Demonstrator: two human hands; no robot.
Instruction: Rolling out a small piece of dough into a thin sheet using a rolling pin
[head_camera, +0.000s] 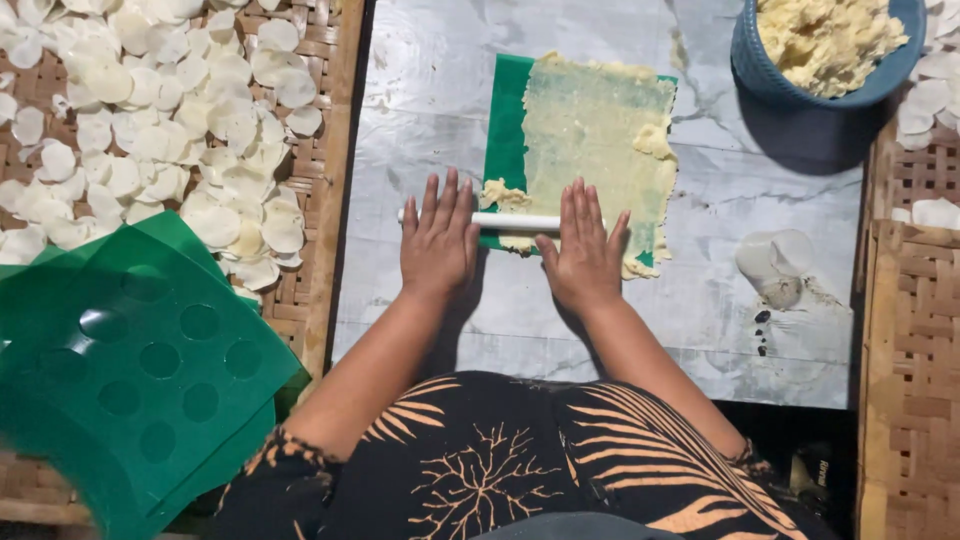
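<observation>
A thin sheet of pale yellow dough (590, 130) is spread over a green plastic mat (508, 120) on a marble-patterned board (430, 90). Across the mat's near edge lies a white rolling pin (515, 221). My left hand (438, 240) presses flat on the pin's left end, fingers stretched out. My right hand (585, 250) presses flat on its right part, over the dough's near edge. Small dough scraps (505, 193) sit just beyond the pin.
A blue bowl (800, 85) of crumbly dough stands at the far right. A woven bamboo tray (320, 130) on the left holds several thin white discs (180, 110). Green sheets with round holes (130, 370) lie at the near left. Another woven tray (910, 330) is on the right.
</observation>
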